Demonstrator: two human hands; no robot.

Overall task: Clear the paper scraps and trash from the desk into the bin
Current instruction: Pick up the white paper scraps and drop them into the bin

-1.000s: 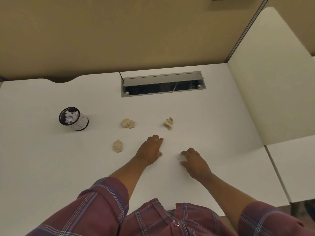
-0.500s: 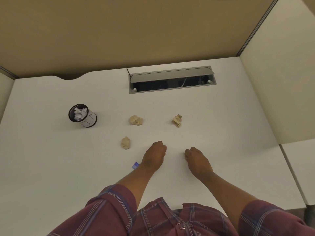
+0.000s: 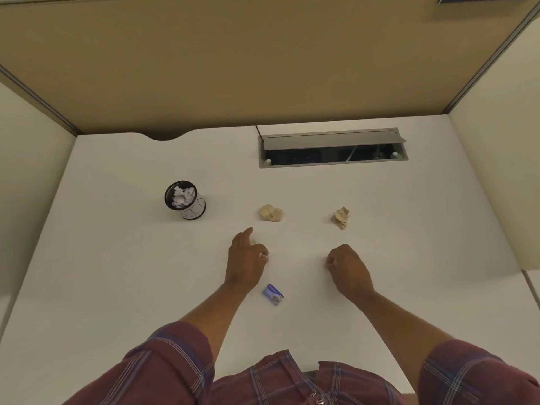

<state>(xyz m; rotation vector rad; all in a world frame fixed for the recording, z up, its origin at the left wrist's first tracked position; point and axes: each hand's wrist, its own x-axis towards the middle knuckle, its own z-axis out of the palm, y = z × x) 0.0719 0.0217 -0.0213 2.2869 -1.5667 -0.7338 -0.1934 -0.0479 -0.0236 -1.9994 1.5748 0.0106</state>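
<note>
- Left hand (image 3: 247, 258) hovers over the desk (image 3: 117, 273), fingers curled with the index pointing forward; a small pinkish scrap (image 3: 264, 256) is pinched at its fingertips, and a tan wad peeks out beneath it.
- Right hand (image 3: 347, 267) is closed in a loose fist; what it grips cannot be told.
- Just behind the left hand lies a blue-and-white wrapper (image 3: 273, 294).
- Ahead of the hands sit two crumpled tan paper balls (image 3: 271, 213) (image 3: 340, 218), well apart.
- Farther forward-left stands the black-rimmed bin (image 3: 185, 200), holding white crumpled paper.
</note>
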